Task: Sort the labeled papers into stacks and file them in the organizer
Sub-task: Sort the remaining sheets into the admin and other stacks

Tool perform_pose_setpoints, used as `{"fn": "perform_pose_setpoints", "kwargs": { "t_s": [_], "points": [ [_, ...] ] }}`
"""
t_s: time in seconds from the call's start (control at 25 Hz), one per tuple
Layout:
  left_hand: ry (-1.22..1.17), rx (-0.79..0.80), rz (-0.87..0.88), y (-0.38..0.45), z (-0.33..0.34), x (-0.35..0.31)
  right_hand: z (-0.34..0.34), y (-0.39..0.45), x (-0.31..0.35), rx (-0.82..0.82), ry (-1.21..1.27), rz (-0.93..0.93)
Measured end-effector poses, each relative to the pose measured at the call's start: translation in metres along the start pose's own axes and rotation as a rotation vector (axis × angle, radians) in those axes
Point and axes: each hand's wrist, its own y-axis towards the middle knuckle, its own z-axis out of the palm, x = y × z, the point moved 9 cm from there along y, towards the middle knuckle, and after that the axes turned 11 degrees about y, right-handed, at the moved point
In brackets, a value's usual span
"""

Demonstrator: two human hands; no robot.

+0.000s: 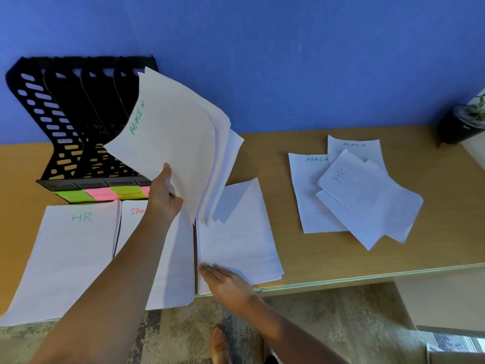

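Wooden, tan-topped desk (328, 258) carrying everything, pushed against a blue wall (288, 61). Left hand (164, 198) gripping a fanned sheaf of white papers (178, 137), thumb on the front sheet, top sheet lettered ADMIN in green, lifting it tilted just in front of the black perforated plastic organizer (60, 122) (four slots, coloured sticky labels along its base). Right hand (225, 285) lying flat, fingers straight, pressing on a white paper stack (241, 243) at the desk's near edge, grasping nothing. Lying left of that, a white stack lettered in red (173, 258), partly hidden by the forearm, and a white stack marked HR (68, 258), side by side below the organizer. Sitting well apart on the right, a loose overlapping pile of white sheets (354, 195), showing ADMIN and HR. Standing at the far right corner, a black pot (456, 127).
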Motion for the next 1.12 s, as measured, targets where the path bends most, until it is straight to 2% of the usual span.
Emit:
{"fn": "perform_pose_setpoints", "kwargs": {
  "t_s": [0.08, 0.16, 0.28, 0.4, 0.56, 0.72, 0.88, 1.12],
  "points": [
    [0.046, 0.004, -0.008, -0.001, 0.004, 0.003, -0.002, 0.001, -0.006, 0.017, 0.100, 0.082],
    [0.093, 0.009, -0.038, 0.001, 0.009, 0.012, -0.017, -0.003, -0.036, -0.012, 0.234, 0.281],
    [0.141, 0.002, -0.078, 0.006, 0.012, 0.029, -0.077, -0.027, -0.103, -0.291, 0.295, 0.531],
    [0.259, -0.080, -0.089, 0.010, 0.005, 0.052, -0.141, -0.069, -0.174, -0.506, 0.183, 0.739],
    [0.515, -0.142, -0.167, 0.009, 0.002, 0.093, -0.172, -0.116, -0.234, -0.455, 0.048, 1.009],
    [0.628, -0.120, -0.179, 0.004, 0.013, 0.125, -0.169, -0.122, -0.248, -0.300, -0.049, 1.037],
    [0.718, -0.123, -0.199, 0.002, 0.016, 0.144, -0.167, -0.107, -0.251, -0.212, -0.190, 1.000],
    [0.816, -0.139, -0.236, 0.002, 0.009, 0.164, -0.181, -0.104, -0.240, -0.291, -0.263, 0.970]
  ]
}}
